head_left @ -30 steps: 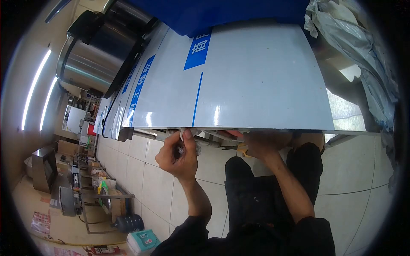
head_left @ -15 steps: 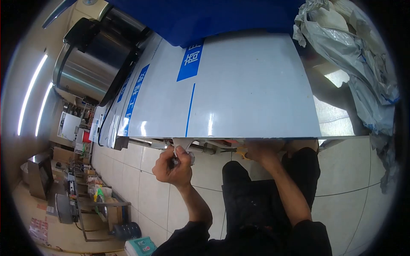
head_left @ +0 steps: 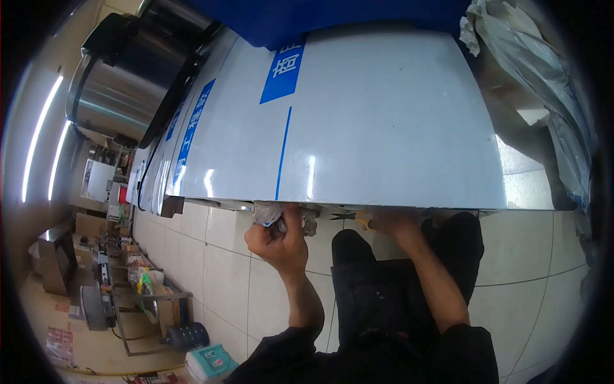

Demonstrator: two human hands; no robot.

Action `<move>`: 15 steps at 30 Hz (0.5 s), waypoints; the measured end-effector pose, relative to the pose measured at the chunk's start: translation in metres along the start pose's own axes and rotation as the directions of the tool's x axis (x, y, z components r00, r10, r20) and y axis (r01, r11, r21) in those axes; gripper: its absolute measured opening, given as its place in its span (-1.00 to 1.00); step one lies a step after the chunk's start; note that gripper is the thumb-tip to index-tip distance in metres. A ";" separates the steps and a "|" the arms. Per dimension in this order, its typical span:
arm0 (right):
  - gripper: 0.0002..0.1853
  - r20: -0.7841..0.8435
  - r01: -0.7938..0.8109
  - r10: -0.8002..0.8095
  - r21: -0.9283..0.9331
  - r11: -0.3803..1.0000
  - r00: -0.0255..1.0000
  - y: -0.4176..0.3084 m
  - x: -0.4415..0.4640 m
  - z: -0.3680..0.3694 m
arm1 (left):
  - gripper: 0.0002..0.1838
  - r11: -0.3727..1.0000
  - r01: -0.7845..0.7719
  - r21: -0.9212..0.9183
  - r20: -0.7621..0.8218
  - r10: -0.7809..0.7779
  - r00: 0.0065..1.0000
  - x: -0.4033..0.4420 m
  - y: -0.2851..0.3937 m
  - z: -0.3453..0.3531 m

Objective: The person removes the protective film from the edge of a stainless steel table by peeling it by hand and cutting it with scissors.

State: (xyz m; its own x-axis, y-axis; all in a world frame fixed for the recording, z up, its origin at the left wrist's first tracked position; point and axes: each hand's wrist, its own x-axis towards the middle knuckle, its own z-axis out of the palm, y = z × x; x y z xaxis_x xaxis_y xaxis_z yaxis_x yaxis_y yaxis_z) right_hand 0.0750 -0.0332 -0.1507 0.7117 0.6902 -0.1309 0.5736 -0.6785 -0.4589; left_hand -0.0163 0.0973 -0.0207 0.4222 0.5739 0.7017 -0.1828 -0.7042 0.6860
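My left hand is closed on a crumpled clear plastic bag just below the front edge of the white tabletop. Parts of the bag stick out on both sides of the fingers. To its right, my right hand is partly hidden under the same edge. It grips yellow-handled scissors, whose dark blades point left toward the bag and look slightly apart. Most of the right fingers are out of sight.
A blue container stands at the back of the tabletop. Grey plastic sheeting hangs at the right, and a steel cooker is at the left. On the tiled floor are a water bottle and a teal-and-white box.
My left hand has shifted right and up, closer to the table edge, and more of the plastic bag shows. The right hand with the scissors is nearly in place. The view has tilted slightly.
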 end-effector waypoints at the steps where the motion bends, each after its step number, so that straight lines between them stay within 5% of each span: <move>1: -0.58 -0.041 0.000 -0.001 -0.018 1.000 0.999 0.000 0.000 0.002 | -0.74 1.000 0.001 -0.011 0.007 -0.001 1.000 0.002 0.000 0.001; 4: -0.54 -0.005 -0.008 0.008 0.044 0.999 1.000 -0.008 0.002 -0.007 | -0.74 0.984 0.084 -0.156 0.074 -0.073 0.995 0.008 -0.003 -0.003; 6: -0.52 0.074 -0.019 0.011 0.115 0.993 0.997 -0.010 0.003 -0.009 | -0.78 0.990 -0.137 0.019 0.129 0.134 0.983 0.013 -0.009 -0.009; 15: -0.50 0.132 -0.010 -0.012 0.167 0.986 0.991 -0.020 0.016 -0.004 | -0.83 0.899 -0.428 0.091 0.234 0.399 0.887 0.030 -0.025 -0.022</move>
State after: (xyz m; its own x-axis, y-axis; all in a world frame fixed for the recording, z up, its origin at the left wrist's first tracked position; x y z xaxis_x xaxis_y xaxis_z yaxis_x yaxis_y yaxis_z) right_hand 0.0764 -0.0093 -0.1398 0.6452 0.7253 -0.2402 0.4906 -0.6343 -0.5975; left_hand -0.0184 0.1409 -0.0127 0.5089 0.1304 0.8509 -0.2645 -0.9170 0.2987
